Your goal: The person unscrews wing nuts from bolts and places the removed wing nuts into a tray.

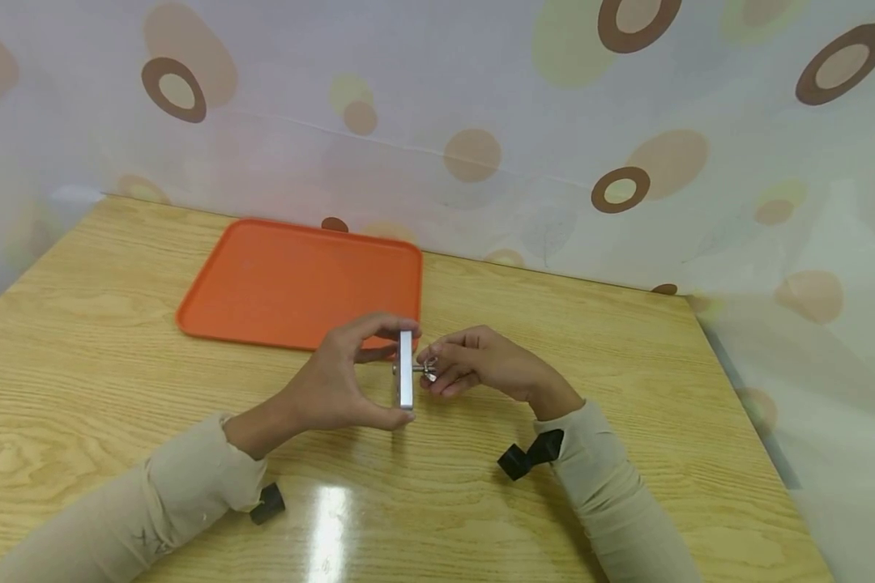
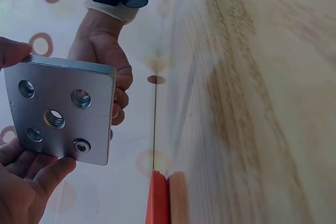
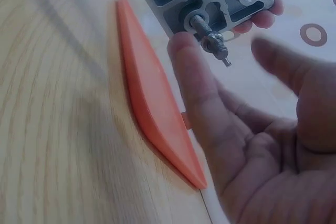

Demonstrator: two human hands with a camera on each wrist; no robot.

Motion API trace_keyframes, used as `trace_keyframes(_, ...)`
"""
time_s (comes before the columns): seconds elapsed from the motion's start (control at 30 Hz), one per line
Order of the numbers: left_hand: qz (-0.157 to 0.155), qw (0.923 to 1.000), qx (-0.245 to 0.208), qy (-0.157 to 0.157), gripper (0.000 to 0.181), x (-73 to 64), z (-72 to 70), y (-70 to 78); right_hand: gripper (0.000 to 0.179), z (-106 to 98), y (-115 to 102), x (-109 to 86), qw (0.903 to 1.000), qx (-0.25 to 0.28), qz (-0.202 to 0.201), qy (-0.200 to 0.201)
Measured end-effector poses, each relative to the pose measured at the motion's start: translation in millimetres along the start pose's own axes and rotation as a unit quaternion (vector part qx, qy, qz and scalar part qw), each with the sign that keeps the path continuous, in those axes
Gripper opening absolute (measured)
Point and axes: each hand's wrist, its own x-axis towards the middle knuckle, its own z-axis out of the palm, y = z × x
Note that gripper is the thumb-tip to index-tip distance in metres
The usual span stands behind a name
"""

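Note:
My left hand (image 1: 335,376) grips a square metal plate (image 1: 406,370) by two opposite edges, holding it upright above the table. In the left wrist view the plate's flat face (image 2: 100,124) shows several holes, and a socket-head bolt (image 2: 82,146) sits in one corner hole. The ribbed back of the plate appears in the right wrist view, where the bolt's threaded shank (image 3: 200,25) sticks out with what looks like a wing nut (image 3: 212,43) on it. Around this nut is my right hand (image 1: 484,360), its thumb and index finger apart on either side, not visibly pinching it.
An orange tray (image 1: 299,283) lies on the wood-grain table (image 1: 102,389) behind my left hand. Patterned wall covering (image 1: 437,97) rises at the table's back edge and on the right. Black wrist devices (image 1: 528,457) are strapped at both sleeves.

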Motion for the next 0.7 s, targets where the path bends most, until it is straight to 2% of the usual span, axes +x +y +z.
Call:
trace_keyframes(0.13,0.002,1.0000,-0.003,0.000,0.078,-0.1,-0.4,-0.6,0.042,1.8,0.6,0.9,0.9974,0.050,0.053,0.000)
trace_keyframes(0.23,0.002,1.0000,-0.007,-0.001,0.078,0.2,-0.5,-1.4,0.043,2.7,1.6,1.4,0.9944,0.072,0.075,-0.018)
trace_keyframes(0.37,0.005,1.0000,-0.006,-0.002,0.077,0.7,-0.4,-2.3,0.048,3.6,2.0,1.8,0.9933,0.085,0.072,-0.031)
trace_keyframes(0.7,-0.004,1.0000,-0.002,-0.005,0.078,0.0,-0.4,-1.3,0.039,2.2,0.6,1.4,0.9957,0.072,0.054,-0.019)
